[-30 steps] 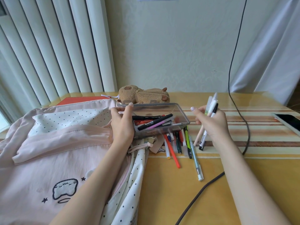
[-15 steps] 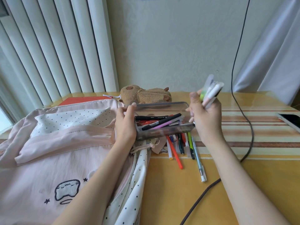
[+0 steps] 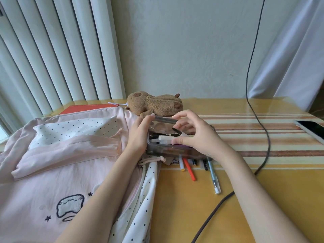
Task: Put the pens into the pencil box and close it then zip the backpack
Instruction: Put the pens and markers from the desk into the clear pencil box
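A clear grey pencil box is held above the table's middle, tilted toward me, with several pens inside. My left hand grips its left end. My right hand sits over the box's open top, fingers on white pens lying in it. Several loose pens lie on the table just below the box, among them an orange one and a long pale one. The pink backpack lies open at the left, showing its dotted lining.
A brown plush toy lies behind the box. A dark cable hangs from above and runs across the table to the front. A phone lies at the right edge. A red book peeks out behind the backpack.
My right hand carried the bundle of white pens from the right, up and over, and now lays them down inside the box. My left hand kept holding the box, which tilted more toward me.
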